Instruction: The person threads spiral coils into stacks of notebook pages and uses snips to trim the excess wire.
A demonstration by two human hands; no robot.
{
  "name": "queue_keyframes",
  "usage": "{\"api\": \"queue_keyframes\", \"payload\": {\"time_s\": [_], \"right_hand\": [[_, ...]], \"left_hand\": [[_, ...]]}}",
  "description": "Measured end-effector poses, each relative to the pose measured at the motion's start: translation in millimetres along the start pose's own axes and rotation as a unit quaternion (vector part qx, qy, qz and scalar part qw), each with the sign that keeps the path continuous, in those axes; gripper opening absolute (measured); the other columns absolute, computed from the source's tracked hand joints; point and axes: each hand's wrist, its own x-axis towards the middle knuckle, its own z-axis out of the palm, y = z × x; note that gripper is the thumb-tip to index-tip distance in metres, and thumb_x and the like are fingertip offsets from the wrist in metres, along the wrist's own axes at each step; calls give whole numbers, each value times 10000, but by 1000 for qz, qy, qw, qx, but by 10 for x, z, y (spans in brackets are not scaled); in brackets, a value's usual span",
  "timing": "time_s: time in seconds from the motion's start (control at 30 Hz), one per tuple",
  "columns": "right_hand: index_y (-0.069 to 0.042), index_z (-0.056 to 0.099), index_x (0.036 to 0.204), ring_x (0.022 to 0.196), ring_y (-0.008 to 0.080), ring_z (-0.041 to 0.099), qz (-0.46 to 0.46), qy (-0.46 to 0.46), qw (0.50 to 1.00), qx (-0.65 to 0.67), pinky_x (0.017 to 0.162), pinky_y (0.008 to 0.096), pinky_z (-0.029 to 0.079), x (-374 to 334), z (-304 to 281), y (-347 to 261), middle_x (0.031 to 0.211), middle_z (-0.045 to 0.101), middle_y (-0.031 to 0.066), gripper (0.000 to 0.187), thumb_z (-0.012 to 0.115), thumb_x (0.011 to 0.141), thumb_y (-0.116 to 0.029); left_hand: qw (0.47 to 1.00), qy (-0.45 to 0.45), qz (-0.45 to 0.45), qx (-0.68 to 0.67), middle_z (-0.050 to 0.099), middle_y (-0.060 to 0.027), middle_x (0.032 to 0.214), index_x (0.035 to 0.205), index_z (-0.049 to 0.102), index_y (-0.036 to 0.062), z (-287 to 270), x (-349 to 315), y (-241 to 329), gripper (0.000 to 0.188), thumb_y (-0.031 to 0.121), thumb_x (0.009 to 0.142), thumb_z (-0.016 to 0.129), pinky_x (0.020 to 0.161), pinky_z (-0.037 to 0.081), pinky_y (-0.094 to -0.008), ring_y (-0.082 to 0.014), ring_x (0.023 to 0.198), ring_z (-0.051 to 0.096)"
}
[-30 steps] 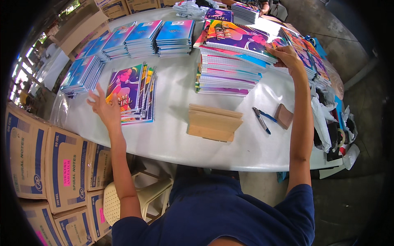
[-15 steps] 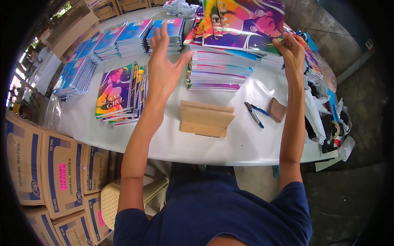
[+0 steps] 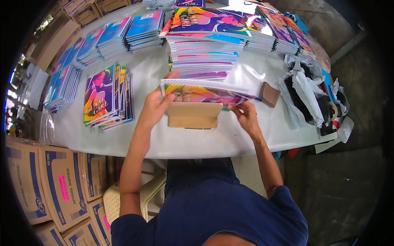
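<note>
A white tabletop (image 3: 254, 143) fills the middle of the scene. Printed cardboard cartons (image 3: 63, 184) are piled off its near left side, next to a cream plastic stool (image 3: 113, 203). Blue-and-pink notebook stacks (image 3: 145, 30) stand in a curved row at the far left. Right of them, at the far middle, rises a tall stack of spiral notebooks (image 3: 201, 59). Crumpled wrapping (image 3: 308, 96), pale and black, lies at the right. An uneven pile of notebooks (image 3: 98, 94) with bright illustrated covers rests at the left. One colourful spiral notebook (image 3: 205, 92) is held tilted between the tall stack and a folded cardboard stand (image 3: 193, 115); whether it touches the stand I cannot tell. The left hand (image 3: 158, 104) grips its left end, and the right hand (image 3: 246, 117) has its fingers pinched on the near edge toward the right. A small brown block (image 3: 269, 95) sits just beyond the notebook's right end.
</note>
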Motion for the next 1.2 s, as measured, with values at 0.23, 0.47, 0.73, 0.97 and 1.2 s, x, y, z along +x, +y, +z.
{"api": "queue_keyframes", "payload": {"time_s": [0.23,0.47,0.73,0.97,1.2], "right_hand": [[-29,423,1310,1036,273,550,-29,-94,967,-236,890,370,446,-108,43,7,1180,531,163,606,523,748,177],[-32,657,899,879,267,641,7,261,760,-596,658,367,524,596,-1858,613,854,631,127,169,625,734,-15],[-31,614,914,838,367,652,68,168,697,-694,761,462,524,698,-2479,1131,857,641,187,154,657,771,-70],[-46,676,1030,847,375,623,15,176,800,-574,741,434,492,606,-2496,685,880,641,192,227,631,809,-66],[-60,711,982,784,162,629,-36,-39,983,-177,665,288,505,390,-931,-895,937,651,63,202,677,796,11]], "left_hand": [[993,116,-20,-25,236,-147,1539,1524,130,104,184,-252,-624,1113,673,729,663,1142,207,-373,-234,1411,239],[976,214,30,36,184,-192,1555,1524,102,98,-209,-323,-414,1067,670,779,609,1148,124,-480,-352,1442,153],[966,242,27,85,185,-175,1558,1522,121,99,-128,-418,-164,951,603,848,566,1154,119,-492,-348,1440,165],[944,216,109,224,250,-161,1543,1488,265,64,57,-244,155,731,314,905,631,1157,146,-458,-315,1435,205],[775,15,170,609,396,-111,1474,1403,452,137,1055,271,535,632,332,842,667,1109,229,-541,-386,1380,299]]}}
